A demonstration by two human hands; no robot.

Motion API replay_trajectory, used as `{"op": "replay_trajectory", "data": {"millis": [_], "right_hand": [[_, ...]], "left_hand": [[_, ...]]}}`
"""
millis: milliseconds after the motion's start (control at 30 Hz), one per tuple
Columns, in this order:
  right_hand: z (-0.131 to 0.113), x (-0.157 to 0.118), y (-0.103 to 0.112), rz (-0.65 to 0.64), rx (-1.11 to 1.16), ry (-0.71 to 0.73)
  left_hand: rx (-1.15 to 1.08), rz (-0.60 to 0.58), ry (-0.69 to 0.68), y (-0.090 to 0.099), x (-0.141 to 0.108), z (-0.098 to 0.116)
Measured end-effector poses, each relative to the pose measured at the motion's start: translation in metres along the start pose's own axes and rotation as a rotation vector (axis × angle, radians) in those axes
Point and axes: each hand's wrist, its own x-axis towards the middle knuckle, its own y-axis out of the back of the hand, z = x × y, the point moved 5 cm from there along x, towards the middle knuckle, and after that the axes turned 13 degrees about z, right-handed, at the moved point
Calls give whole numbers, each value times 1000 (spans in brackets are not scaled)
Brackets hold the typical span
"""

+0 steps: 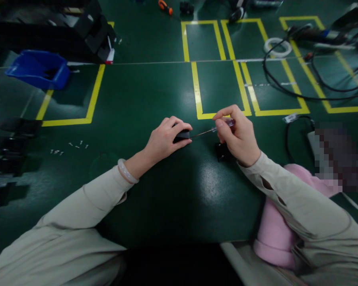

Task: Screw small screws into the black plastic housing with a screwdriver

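Observation:
My left hand (168, 138) is closed round a small black block (181, 136) on the green table, its fingertips at the block's right end. In my right hand (237, 135) is a thin screwdriver (205, 132) with a clear handle. The shaft points left and its tip meets the block's right end, near my left thumb and fingertips. Under my right hand lies another black piece (222, 152), partly hidden by the fingers.
Small screws (77, 146) lie at the left, beside a row of black parts (10, 159). Farther back are a blue bin (38, 69), an orange-handled tool (166, 7), a white tape roll (277, 47) and black cables (298, 95). Pink cloth (276, 234) hangs by my right sleeve.

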Motion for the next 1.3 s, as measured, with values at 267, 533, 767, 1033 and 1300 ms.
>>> {"op": "replay_trajectory", "data": {"millis": [267,533,767,1033,1300], "right_hand": [[-2,0,0,-19,13,15],[-1,0,0,-9,-1,6],[-2,0,0,-27,-13,15],[0,-1,0,-17,24,0],[2,-1,1,-1,19,-10]], "left_hand": [[5,5,-1,-1,0,-1],[10,7,-7,0,0,0],[2,6,-5,0,0,0],[12,3,-2,0,0,0],[9,1,3,-1,0,0]]}}
